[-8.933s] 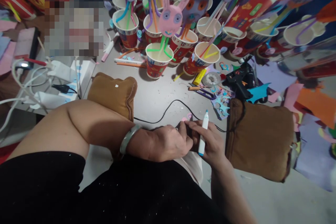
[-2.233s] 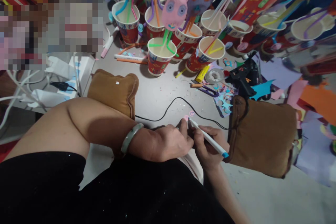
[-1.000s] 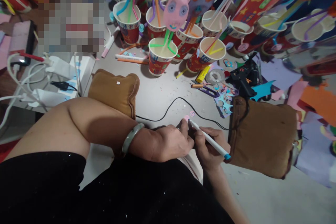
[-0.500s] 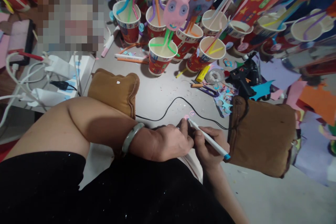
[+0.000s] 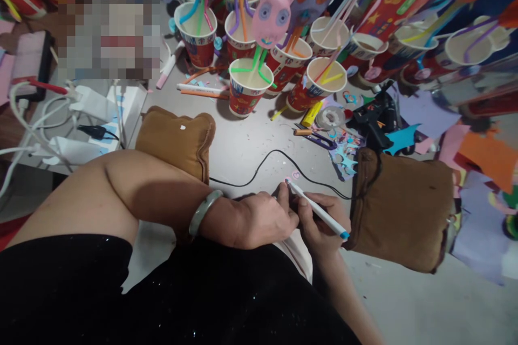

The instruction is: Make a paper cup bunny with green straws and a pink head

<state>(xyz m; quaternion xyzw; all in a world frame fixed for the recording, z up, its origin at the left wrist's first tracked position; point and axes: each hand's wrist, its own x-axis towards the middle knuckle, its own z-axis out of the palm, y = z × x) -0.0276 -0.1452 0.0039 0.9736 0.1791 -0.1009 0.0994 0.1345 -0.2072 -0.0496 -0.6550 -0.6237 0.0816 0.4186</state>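
My right hand point(image 5: 319, 232) grips a white marker point(image 5: 321, 212) with a blue end, its tip slanting down to a small pink paper piece point(image 5: 287, 179) on the table. My left hand point(image 5: 265, 219) is curled beside it, with the index finger pressing on that piece's near edge; the other fingers are partly hidden. Just to the right lies a second small pink paper piece point(image 5: 295, 175) bearing a drawn mark. A pale bangle point(image 5: 205, 212) circles my left wrist.
Paper cups point(image 5: 246, 91) holding straws and paper animal faces crowd the back. Brown cushions point(image 5: 404, 210) lie right and left, a black cord point(image 5: 259, 167) between them. A glue gun point(image 5: 370, 124) and paper scraps point(image 5: 346, 159) sit at right; a power strip point(image 5: 131, 108) at left.
The marker and my right hand have shifted slightly up and to the left over the small pink piece. My left hand stays in place.
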